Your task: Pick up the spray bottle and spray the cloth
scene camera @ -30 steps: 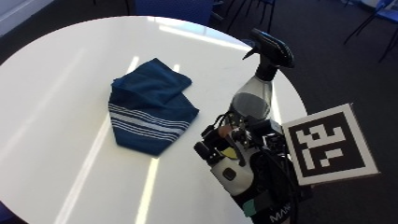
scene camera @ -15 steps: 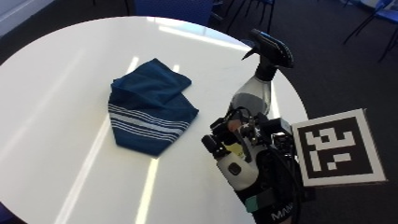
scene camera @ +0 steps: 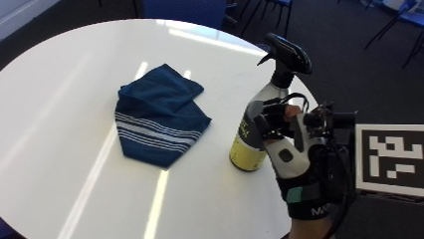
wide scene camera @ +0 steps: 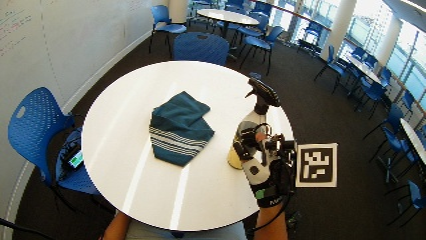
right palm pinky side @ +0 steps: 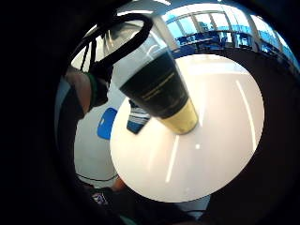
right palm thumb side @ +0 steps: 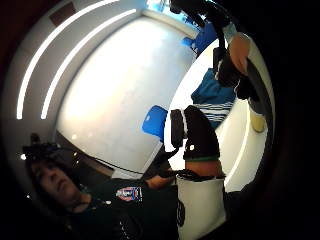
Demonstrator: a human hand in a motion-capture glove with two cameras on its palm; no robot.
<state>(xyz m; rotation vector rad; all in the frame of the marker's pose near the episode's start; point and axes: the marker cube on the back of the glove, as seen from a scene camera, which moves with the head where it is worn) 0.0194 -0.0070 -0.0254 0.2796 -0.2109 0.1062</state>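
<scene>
Gloved right hand (scene camera: 286,142) grips the spray bottle (scene camera: 263,122) standing on the table (scene camera: 59,99) beside the cloth (scene camera: 159,119).

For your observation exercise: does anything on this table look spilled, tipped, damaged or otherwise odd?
Nothing stands out. The spray bottle stands upright on the white table, with the gloved hand at its side. The blue striped cloth lies loosely folded nearby, no spill visible.

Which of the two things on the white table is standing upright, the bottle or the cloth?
The spray bottle stands upright beside the gloved right hand; the blue striped cloth lies crumpled flat on the table.
</scene>
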